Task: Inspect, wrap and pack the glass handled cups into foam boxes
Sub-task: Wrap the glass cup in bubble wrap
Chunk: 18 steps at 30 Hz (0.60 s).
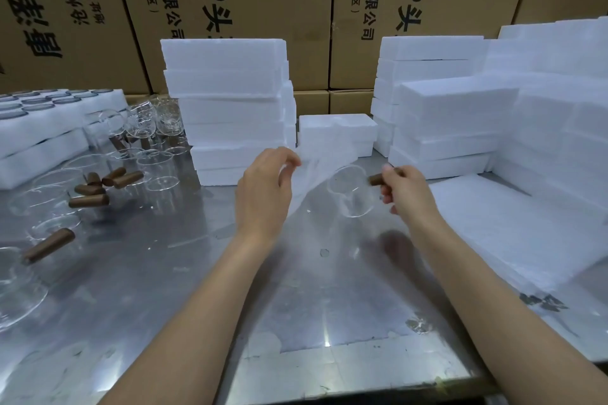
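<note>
The right hand grips the brown handle of a glass cup, its outline faint. The left hand pinches a thin plastic sheet. The foam boxes' contents are hidden.

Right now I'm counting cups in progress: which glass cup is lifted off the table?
The glass cup at centre, held by its brown handle in the right hand, with the left hand pinching clear wrap beside it. The other cups rest on the table at left.
</note>
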Tool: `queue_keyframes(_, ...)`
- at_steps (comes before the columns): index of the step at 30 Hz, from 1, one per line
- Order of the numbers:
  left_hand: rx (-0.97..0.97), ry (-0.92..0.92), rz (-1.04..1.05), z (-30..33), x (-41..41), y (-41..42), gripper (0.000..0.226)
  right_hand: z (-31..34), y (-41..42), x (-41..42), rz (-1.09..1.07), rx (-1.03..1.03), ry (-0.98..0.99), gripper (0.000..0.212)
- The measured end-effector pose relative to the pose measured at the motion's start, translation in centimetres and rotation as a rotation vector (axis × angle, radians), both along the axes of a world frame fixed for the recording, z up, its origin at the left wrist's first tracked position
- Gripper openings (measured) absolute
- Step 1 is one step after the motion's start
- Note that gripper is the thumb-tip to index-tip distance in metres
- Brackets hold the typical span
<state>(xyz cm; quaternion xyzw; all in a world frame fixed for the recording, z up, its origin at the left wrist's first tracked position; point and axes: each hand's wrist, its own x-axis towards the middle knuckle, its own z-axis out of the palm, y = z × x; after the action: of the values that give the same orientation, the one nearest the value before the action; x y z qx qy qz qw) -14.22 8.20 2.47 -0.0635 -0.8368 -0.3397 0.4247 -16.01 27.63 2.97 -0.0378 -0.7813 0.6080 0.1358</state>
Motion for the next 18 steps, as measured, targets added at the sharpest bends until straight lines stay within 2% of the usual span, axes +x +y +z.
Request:
queue_keyframes(3,-0.106,-0.06,-0.026,-0.3,-0.5,0.0,0.031,1.1,0.7,0.4,-0.048,-0.338,0.114,0.025)
queue_keyframes(5,-0.175,-0.166,-0.093,-0.6,-0.8,0.0,0.036,1.8,1.0,0.9,0.091,-0.653,0.121,0.026)
queue_keyframes(7,-0.245,-0.249,-0.171,-1.0,-1.0,0.1,0.056,2.4,1.0,1.4,0.301,-0.826,0.09,0.027)
queue_keyframes(10,-0.351,-0.26,-0.198,-1.3,-1.3,0.2,0.07,2.3,0.4,1.9,0.545,-0.715,0.065,0.023)
queue_keyframes(12,-0.265,-0.289,-0.222,-1.5,-1.2,0.4,0.068,2.0,0.1,2.0,0.641,-0.533,0.05,0.018)
queue_keyframes(14,-0.089,-0.313,-0.281,-1.4,-1.0,0.6,0.053,1.8,-0.2,1.9,0.653,-0.34,0.01,0.017)
queue_keyframes(15,-0.061,-0.304,-0.318,-1.4,-1.0,0.6,0.045,1.7,-0.2,1.9,0.63,-0.271,-0.009,0.018)
queue_keyframes(18,-0.044,-0.323,-0.311,-1.6,-1.5,0.1,0.042,1.8,0.1,1.7,0.506,-0.225,-0.036,0.019)
